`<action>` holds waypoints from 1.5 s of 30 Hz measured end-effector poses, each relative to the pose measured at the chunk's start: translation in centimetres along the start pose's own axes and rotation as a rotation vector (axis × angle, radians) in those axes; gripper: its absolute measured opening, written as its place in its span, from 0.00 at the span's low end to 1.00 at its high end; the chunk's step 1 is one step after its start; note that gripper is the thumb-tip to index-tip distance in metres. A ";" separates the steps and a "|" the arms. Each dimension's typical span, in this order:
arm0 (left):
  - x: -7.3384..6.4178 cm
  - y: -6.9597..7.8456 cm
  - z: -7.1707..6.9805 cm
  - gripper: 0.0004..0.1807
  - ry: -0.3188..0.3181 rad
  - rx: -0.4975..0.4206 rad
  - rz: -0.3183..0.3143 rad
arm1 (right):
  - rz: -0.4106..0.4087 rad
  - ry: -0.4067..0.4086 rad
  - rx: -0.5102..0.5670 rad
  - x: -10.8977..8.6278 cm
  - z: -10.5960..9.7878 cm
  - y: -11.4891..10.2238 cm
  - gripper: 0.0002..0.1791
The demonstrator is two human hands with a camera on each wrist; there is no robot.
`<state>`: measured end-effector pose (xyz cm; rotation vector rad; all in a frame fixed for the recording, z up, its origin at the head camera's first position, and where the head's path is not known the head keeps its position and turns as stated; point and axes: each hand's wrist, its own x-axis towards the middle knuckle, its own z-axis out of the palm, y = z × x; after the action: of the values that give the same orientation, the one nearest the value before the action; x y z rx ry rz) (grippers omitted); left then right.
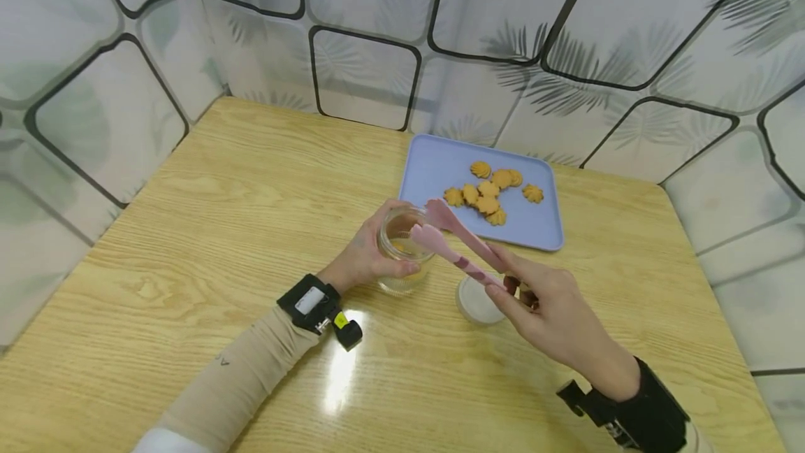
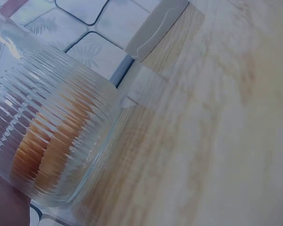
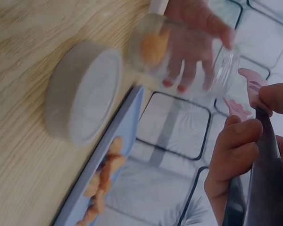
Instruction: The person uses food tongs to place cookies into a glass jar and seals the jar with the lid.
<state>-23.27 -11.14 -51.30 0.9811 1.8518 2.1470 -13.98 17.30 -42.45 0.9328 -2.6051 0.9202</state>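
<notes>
My left hand (image 1: 365, 255) grips a clear ribbed glass jar (image 1: 397, 284) upright on the table, with fingers and thumb around its upper part. Through the glass in the left wrist view, cookies (image 2: 56, 155) lie at the jar's bottom. A pair of pink tongs (image 1: 468, 237) is in my right hand (image 1: 560, 306), held between thumb and fingers. Their scalloped tips stand apart at the right side of the jar's open mouth, with nothing between them. Dark handles show on the tongs (image 3: 266, 181) in the right wrist view.
Behind the tongs lies a light blue tray (image 1: 428, 152) bearing several golden cookies (image 1: 488, 189). A round white lid (image 1: 479, 301) sits on the wooden table (image 1: 264, 180), right of the jar and partly below my right hand. Patterned curtains (image 1: 371, 75) border the table.
</notes>
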 end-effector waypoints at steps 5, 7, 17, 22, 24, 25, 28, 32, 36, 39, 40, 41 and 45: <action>0.0 0.0 0.0 0.43 0.005 -0.010 0.022 | 0.019 0.092 -0.076 -0.2 -0.6 2.6 0.31; -0.1 0.1 -0.1 0.44 0.007 -0.018 0.021 | 0.040 0.123 -0.124 -0.2 -0.8 3.9 0.30; -0.3 -0.2 -0.6 0.44 0.010 -0.001 0.017 | 0.241 0.021 -0.320 0.4 0.0 8.3 0.29; -0.4 -0.2 -0.3 0.44 0.004 -0.007 0.020 | 0.308 -0.027 -0.347 0.5 0.3 9.5 0.31; -0.3 -0.2 -0.2 0.43 0.004 -0.008 0.016 | 0.319 -0.044 -0.351 0.6 0.2 9.7 0.31; -0.3 -0.2 -0.2 0.43 0.004 -0.008 0.014 | 0.323 -0.051 -0.354 0.6 0.2 9.7 0.31; -0.2 -0.2 -0.1 0.43 0.004 -0.004 0.015 | 0.329 -0.063 -0.357 0.9 0.1 9.8 0.31; 0.0 -0.2 0.0 0.43 -0.001 -0.006 0.026 | 0.347 -0.059 -0.370 1.2 0.0 9.8 0.31; 0.1 -0.1 0.1 0.42 -0.005 -0.010 0.031 | 0.376 -0.069 -0.385 1.3 -0.3 9.9 0.32; 0.2 -0.1 0.1 0.43 -0.005 -0.020 0.030 | 0.396 -0.092 -0.381 1.3 -0.4 9.8 0.33; 0.2 -0.1 0.1 0.43 -0.005 -0.022 0.028 | 0.402 -0.099 -0.379 1.3 -0.4 9.8 0.33; 0.2 -0.2 0.1 0.43 -0.006 -0.021 0.028 | 0.407 -0.104 -0.377 1.3 -0.4 9.9 0.33; 0.2 -0.2 0.1 0.44 -0.007 -0.014 0.032 | 0.411 -0.108 -0.372 1.2 -0.3 9.9 0.32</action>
<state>-23.44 -10.92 -51.43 1.0204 1.8277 2.1683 -21.21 22.85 -46.54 0.3678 -2.9765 0.4378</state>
